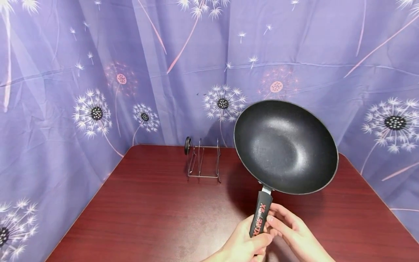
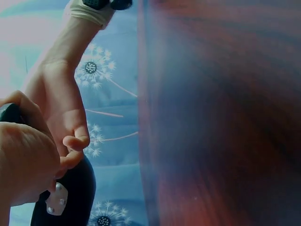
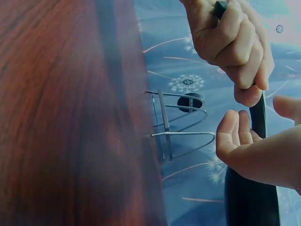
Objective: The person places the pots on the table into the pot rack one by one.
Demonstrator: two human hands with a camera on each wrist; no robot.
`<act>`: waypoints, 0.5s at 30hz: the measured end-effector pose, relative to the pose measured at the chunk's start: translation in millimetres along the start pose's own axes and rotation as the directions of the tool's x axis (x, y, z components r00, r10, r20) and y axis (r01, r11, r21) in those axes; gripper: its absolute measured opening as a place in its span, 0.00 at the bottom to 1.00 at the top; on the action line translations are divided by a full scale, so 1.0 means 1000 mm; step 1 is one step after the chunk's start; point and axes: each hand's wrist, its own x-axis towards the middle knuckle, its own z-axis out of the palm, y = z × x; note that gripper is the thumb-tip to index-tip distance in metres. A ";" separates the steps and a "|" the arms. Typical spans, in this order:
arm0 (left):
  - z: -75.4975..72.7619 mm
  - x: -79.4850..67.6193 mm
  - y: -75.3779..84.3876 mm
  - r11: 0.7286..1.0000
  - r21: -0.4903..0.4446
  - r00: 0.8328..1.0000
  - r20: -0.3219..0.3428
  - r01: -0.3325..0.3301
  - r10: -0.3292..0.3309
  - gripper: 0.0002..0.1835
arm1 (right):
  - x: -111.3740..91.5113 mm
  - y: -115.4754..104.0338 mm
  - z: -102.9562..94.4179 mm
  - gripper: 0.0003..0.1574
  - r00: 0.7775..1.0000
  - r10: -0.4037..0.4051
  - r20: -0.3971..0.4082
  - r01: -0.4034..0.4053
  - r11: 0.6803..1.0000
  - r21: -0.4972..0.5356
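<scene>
A black wok [image 1: 284, 145], its dark inside facing me, is held up tilted over the right side of the table. My left hand [image 1: 243, 240] grips the lower part of its black handle [image 1: 262, 211], which bears red lettering. Beside the handle is my right hand [image 1: 294, 233], thumb and fingertips right at its right edge. In the right wrist view, the fingers of that right hand [image 3: 254, 150] bend loosely, with a gap between them and the thumb. The left wrist view shows the riveted metal bracket [image 2: 57, 199] on the wok's outside.
A wire rack [image 1: 203, 177] stands toward the back of the dark red table [image 1: 147, 211], with a black disc [image 1: 187, 145] at its left end. Purple curtains [image 1: 183, 91] with dandelion prints hang behind and along both sides.
</scene>
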 end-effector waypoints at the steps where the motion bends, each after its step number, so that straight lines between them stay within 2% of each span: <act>1: 0.000 -0.001 0.000 1.000 -0.002 1.000 0.001 -0.007 0.007 0.12 | 0.000 -0.002 0.002 0.23 1.000 0.002 -0.022 -0.002 1.000 -0.017; 4: 0.001 -0.005 0.003 1.000 -0.008 1.000 -0.002 -0.018 0.018 0.13 | 0.003 -0.012 0.008 0.20 0.994 0.018 -0.104 -0.026 0.997 -0.075; 7: 0.002 -0.008 0.006 1.000 0.007 1.000 -0.024 -0.015 0.015 0.12 | 0.005 -0.022 0.015 0.19 0.988 0.032 -0.151 -0.051 0.991 -0.125; 15: -0.001 -0.011 0.010 0.987 0.162 0.996 -0.092 -0.006 0.021 0.11 | 0.012 -0.035 0.031 0.23 0.982 -0.019 -0.187 -0.034 0.959 -0.280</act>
